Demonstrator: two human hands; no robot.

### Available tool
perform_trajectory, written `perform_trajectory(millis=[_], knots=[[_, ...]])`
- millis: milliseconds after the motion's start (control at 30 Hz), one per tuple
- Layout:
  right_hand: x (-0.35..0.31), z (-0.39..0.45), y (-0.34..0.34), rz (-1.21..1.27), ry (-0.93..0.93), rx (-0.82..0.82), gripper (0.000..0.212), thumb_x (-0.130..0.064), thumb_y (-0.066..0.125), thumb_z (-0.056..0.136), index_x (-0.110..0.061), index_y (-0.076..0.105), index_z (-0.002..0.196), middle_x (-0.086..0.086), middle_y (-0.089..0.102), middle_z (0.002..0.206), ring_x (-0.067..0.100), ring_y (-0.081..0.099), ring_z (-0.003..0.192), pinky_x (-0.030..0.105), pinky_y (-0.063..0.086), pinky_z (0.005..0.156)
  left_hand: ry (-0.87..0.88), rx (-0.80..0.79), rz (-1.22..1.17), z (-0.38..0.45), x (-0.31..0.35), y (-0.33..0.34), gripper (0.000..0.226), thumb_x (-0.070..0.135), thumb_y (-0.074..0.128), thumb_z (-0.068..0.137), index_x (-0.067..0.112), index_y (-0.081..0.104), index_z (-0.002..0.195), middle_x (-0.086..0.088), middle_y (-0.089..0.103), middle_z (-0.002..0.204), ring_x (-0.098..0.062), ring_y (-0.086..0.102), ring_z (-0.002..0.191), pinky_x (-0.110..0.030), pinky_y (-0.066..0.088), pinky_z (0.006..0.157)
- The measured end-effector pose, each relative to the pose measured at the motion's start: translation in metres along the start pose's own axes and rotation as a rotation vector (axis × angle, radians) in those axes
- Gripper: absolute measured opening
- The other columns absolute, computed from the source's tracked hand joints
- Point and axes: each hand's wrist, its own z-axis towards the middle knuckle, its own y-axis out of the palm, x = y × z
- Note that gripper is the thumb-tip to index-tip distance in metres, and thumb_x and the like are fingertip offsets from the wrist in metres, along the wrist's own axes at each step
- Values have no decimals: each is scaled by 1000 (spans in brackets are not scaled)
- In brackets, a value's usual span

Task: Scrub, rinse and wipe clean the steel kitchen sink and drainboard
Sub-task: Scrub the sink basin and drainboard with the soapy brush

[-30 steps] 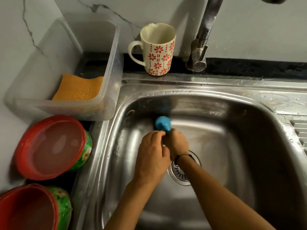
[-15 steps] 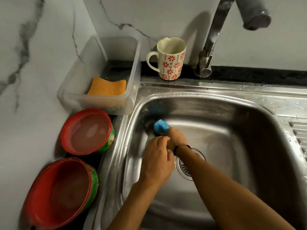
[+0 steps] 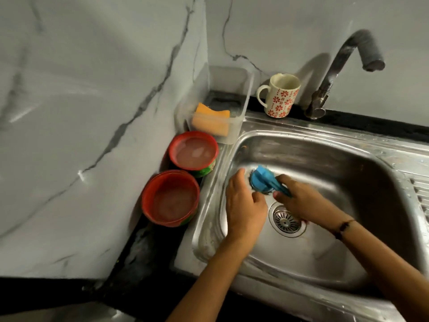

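Steel sink (image 3: 348,173) fills the lower right of the frame, its drainboard (image 3: 421,194) at the right edge. Centre frame, my right hand (image 3: 301,201) grips the blue scrubber (image 3: 262,181) on the basin floor; my left hand (image 3: 243,205) hovers beside it, fingers loosely curled, holding nothing. Slippery steel could skid the scrubber into my left knuckles.

We see sink basin (image 3: 348,173) open right of and behind drain (image 3: 287,221). Left of drain: our two hands, blue scrubber (image 3: 262,180) crowd basin wall. Tap spout (image 3: 362,46) overhangs behind drain. Beyond left rim: two red bowls (image 3: 170,198), clear tub (image 3: 234,126), mug (image 3: 281,95) block bench.
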Motion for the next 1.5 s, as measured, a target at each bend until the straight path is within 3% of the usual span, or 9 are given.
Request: perform_trajectory(millis=[100, 300, 500, 700, 800, 933, 1133, 1400, 1500], knots=[[-37, -16, -25, -26, -81, 103, 35, -31, 47, 96, -18, 42, 128, -3, 52, 81, 14, 51, 66, 26, 42, 57, -11, 96, -152, -8, 6, -12, 63, 2, 46, 87, 20, 25, 144, 2, 31, 148, -11, 28, 136, -28, 28, 111], [-108, 10, -31, 469, -243, 40, 31, -15, 53, 94, -25, 43, 122, 0, 53, 73, 7, 44, 39, 19, 36, 34, 15, 253, -338, -16, 15, -23, 62, -1, 52, 87, 19, 31, 142, 4, 37, 144, -8, 33, 133, -23, 31, 107], [-136, 47, -11, 440, -238, -36, 40, -11, 51, 94, -16, 44, 133, -4, 48, 74, 1, 42, 29, 15, 35, 32, -83, 257, -359, -11, 5, -29, 56, 0, 52, 87, 18, 37, 139, 2, 39, 142, -12, 36, 131, -24, 34, 104], [-136, 45, -16, 282, -272, -67, 43, -13, 51, 94, -13, 42, 137, 0, 54, 99, 2, 45, 49, 7, 36, 36, -114, 217, -365, -13, 0, -28, 54, 0, 48, 89, 22, 38, 137, 5, 37, 144, -12, 33, 134, -32, 33, 109], [-140, 45, -17, 204, -303, -79, 45, -13, 51, 94, -13, 40, 138, 4, 52, 118, 18, 58, 66, 21, 51, 51, -127, 211, -354, -13, -2, -24, 54, 1, 48, 89, 22, 38, 138, 5, 37, 144, -12, 34, 134, -30, 31, 109], [-142, 47, -19, 255, -318, -46, 41, -8, 48, 94, -12, 45, 135, 4, 54, 84, 16, 48, 51, 17, 40, 38, -112, 204, -327, -10, -4, -19, 55, 0, 48, 89, 21, 39, 138, 6, 40, 143, -10, 34, 134, -26, 29, 107], [-136, 54, -11, 286, -294, -66, 44, -11, 46, 96, -14, 39, 140, 2, 52, 78, 14, 44, 47, 19, 39, 35, -124, 217, -317, -5, -8, -16, 55, -1, 50, 88, 20, 40, 138, 4, 42, 142, -11, 36, 133, -28, 31, 108], [-104, 42, -12, 310, -429, 204, 45, -12, 54, 92, -19, 46, 136, 0, 61, 94, 6, 58, 70, 12, 48, 70, -61, 235, -308, 1, -19, -11, 53, -4, 48, 85, 15, 44, 135, 0, 46, 138, -12, 41, 129, -31, 35, 107], [-67, 32, -20, 225, -511, 404, 46, -16, 56, 88, -16, 50, 133, 3, 65, 98, 4, 56, 74, 16, 44, 72, -54, 96, -257, 7, -24, -4, 50, -3, 47, 85, 14, 47, 132, -2, 49, 134, -15, 46, 124, -26, 36, 104]])
